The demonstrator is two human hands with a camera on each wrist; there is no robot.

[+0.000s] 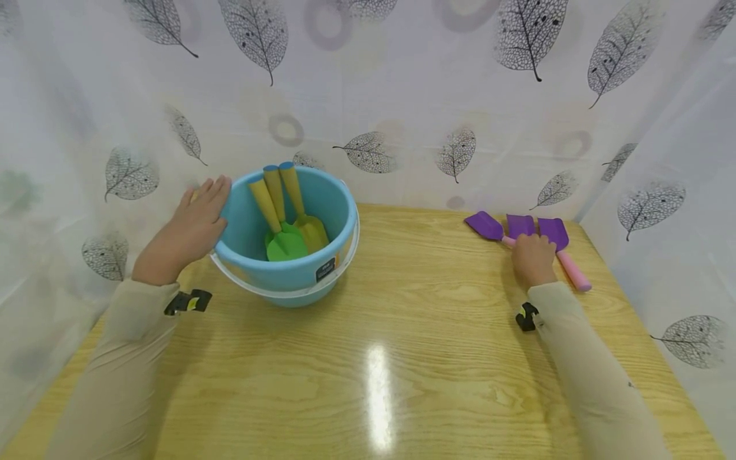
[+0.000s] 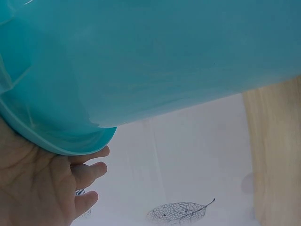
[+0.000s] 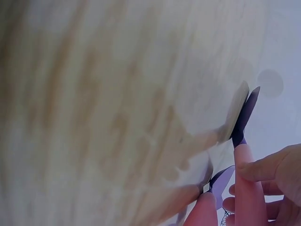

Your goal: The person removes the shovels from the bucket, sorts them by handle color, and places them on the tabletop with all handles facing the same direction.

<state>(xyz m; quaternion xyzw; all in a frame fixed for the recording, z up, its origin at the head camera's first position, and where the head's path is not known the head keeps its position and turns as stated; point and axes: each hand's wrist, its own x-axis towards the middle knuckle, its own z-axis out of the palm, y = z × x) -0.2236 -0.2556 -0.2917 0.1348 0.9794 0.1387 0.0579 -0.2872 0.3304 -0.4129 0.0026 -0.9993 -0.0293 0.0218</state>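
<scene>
A light-blue bucket (image 1: 276, 271) with a white handle stands on the table at the left. My left hand (image 1: 192, 227) lies against the bucket's left rim, fingers extended along its outside in the left wrist view. Inside are several toy shovels with yellow handles and green or yellowish blades (image 1: 287, 244). At the far right, my right hand (image 1: 533, 259) pinches the pink handle (image 3: 248, 188) of the leftmost purple toy shovel (image 1: 485, 225). Two more purple shovels lie beside it, a middle one (image 1: 520, 225) partly hidden by the hand and a right one (image 1: 553, 232).
The wood-grain table (image 1: 437, 358) reaches back to a white curtain (image 1: 402, 96) printed with leaves, which also hangs at both sides. The right shovel's pink handle (image 1: 574, 271) points toward the table's right edge.
</scene>
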